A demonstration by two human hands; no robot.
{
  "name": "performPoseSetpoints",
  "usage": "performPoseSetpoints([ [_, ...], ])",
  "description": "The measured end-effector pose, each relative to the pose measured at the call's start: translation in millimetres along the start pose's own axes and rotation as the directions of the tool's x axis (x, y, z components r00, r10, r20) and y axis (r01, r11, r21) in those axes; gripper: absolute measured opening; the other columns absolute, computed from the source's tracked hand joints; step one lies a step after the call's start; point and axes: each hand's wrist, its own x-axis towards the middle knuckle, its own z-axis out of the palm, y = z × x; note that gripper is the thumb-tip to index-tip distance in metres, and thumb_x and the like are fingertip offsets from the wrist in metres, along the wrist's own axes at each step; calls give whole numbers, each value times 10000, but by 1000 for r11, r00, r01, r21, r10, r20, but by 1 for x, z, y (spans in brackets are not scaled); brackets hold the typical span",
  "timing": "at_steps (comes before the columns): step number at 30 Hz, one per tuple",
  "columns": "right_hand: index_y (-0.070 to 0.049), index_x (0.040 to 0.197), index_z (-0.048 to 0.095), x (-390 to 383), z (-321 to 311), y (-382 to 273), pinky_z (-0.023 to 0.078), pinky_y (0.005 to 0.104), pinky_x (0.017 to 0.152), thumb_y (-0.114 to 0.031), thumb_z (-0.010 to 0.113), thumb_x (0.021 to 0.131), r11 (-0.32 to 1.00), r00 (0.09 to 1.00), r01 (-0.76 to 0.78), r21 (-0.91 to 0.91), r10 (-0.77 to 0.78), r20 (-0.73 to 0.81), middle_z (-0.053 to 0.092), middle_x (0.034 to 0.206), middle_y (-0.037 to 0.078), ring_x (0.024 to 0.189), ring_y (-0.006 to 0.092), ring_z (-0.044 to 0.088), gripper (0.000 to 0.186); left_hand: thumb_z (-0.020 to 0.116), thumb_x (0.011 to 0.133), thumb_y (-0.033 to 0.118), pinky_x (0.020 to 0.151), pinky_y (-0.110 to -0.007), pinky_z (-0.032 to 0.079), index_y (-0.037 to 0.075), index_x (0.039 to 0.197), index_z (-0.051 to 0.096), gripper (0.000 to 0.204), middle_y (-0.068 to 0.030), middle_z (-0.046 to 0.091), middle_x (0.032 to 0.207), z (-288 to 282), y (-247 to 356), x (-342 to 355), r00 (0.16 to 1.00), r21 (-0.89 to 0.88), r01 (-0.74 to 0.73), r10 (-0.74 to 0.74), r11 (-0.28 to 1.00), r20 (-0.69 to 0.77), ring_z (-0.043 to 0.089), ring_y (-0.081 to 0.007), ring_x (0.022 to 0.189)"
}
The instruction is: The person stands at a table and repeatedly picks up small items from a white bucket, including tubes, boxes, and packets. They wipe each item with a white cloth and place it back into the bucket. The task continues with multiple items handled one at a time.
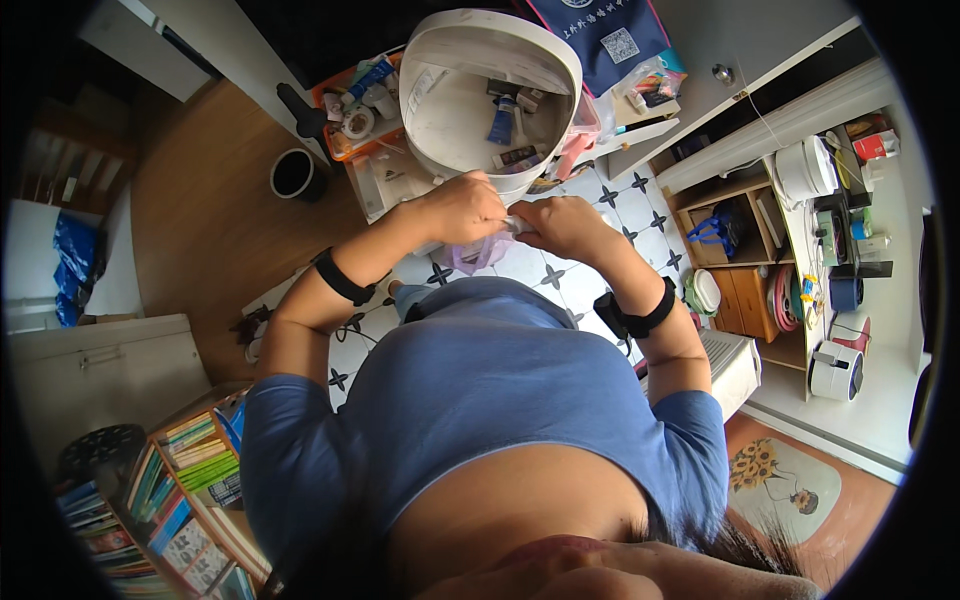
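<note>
My left hand (462, 209) is closed, with its fingers curled in and the fingertips near my right hand. Closed too, my right hand (566, 228) grips a small whitish object (517, 225) that shows between both hands. Its kind is too small to tell, and what my left fingers hold is hidden. Just beyond the hands stands a round white container (432, 135), its mouth open. Inside it lie a blue tube (502, 122) and several small boxes and tubes. A thin purple plastic bag (472, 254) hangs below my hands.
An orange basket (322, 98) of tapes and tubes sits left of the container. Behind it on the right is a dark blue bag (598, 45). A black bin (297, 176) stands on the wood floor. Wooden shelves (745, 285) are at the right, a bookcase (205, 480) lower left.
</note>
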Motion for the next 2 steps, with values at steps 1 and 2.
performPoseSetpoints([
  [1,-117,1048,568,0,0,2,515,449,664,-371,642,815,998,1000,-8,-63,6,-30,659,776,142,749,322,656,353,663,756,143,757,-390,414,86,593,466,261,-37,494,617,0,-7,-5,994,-143,96,-88,985,63,511,-238,670],
  [2,-133,1118,551,-1,0,5,515,438,668,-355,651,808,996,997,25,-89,-32,-75,663,802,154,776,312,660,393,672,781,189,770,-395,410,89,585,466,301,-49,534,624,-1,-16,-9,946,-243,296,-247,924,212,525,-263,685],
])
